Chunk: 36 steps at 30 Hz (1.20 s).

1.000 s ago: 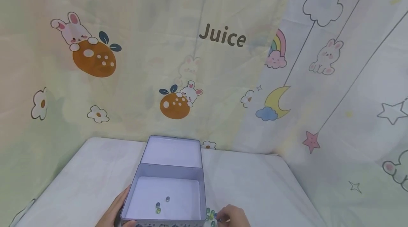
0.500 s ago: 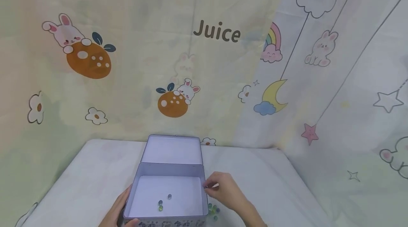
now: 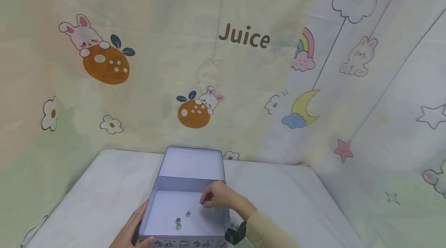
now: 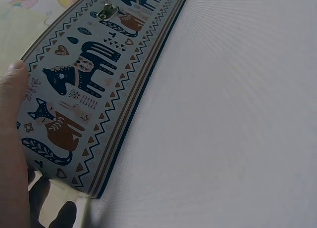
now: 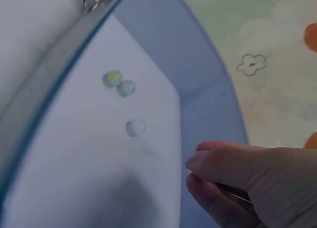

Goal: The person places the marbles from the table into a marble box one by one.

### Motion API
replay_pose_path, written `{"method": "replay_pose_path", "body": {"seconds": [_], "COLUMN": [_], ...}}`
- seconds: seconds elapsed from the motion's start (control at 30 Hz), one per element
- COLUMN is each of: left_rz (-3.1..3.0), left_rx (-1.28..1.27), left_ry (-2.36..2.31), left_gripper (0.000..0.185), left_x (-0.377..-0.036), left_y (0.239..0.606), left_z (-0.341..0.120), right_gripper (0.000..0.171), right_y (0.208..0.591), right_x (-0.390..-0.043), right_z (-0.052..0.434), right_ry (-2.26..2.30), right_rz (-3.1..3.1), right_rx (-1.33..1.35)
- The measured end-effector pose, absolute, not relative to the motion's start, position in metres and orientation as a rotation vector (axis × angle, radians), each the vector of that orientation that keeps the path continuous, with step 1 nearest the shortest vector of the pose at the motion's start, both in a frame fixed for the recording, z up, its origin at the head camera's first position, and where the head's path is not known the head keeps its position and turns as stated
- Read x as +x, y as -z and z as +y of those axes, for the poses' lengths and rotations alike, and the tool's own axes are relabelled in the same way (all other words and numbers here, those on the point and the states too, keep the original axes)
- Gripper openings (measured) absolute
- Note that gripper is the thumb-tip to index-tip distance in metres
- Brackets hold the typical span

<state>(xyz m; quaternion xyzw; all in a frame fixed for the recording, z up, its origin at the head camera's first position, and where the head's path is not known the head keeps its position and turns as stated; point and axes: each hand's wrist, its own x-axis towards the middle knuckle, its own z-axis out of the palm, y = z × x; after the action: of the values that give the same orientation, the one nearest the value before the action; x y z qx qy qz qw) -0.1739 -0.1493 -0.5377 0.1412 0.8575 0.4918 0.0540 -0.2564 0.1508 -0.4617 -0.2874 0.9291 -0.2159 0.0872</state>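
An open hinged tin box (image 3: pixel 184 236) stands with its lid (image 3: pixel 191 163) tilted back behind it. My left hand (image 3: pixel 130 228) grips its front left corner. In the left wrist view the thumb (image 4: pixel 12 97) lies against the animal-printed front. Over the right part of the box's inside, my right hand (image 3: pixel 219 195) pinches a small dark blue glass marble (image 3: pixel 203 202) between thumb and fingertips. Only a sliver of it shows in the right wrist view. A clear marble (image 5: pixel 135 127), a pale bluish marble (image 5: pixel 126 88) and a yellow-green marble (image 5: pixel 113 78) lie on the box floor.
More marbles (image 3: pixel 234 225) lie on the white tabletop (image 3: pixel 278 194) right of the box, partly hidden by the right wrist's dark camera (image 3: pixel 236 234). A metal clasp (image 4: pixel 107 11) sticks out from the box front. A printed curtain (image 3: pixel 150 85) hangs behind the table.
My right hand has picked a marble from the pile at the right, lifted it past the box's right wall and moved left over the inside. The left hand keeps its hold.
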Motion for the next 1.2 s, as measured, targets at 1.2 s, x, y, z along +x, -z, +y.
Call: {"method": "replay_pose_path", "body": {"seconds": [1.2], "left_rz": [2.677], "left_rx": [0.376], "left_ry": [-1.393], "left_gripper": [0.093], "left_x": [-0.177], "left_y": [0.540], "left_z": [-0.152], "right_gripper": [0.020], "right_y": [0.461], "right_x": [-0.267], "right_z": [0.142], "right_ry": [0.505], "right_rz": [2.756], "right_rx": [-0.870]}}
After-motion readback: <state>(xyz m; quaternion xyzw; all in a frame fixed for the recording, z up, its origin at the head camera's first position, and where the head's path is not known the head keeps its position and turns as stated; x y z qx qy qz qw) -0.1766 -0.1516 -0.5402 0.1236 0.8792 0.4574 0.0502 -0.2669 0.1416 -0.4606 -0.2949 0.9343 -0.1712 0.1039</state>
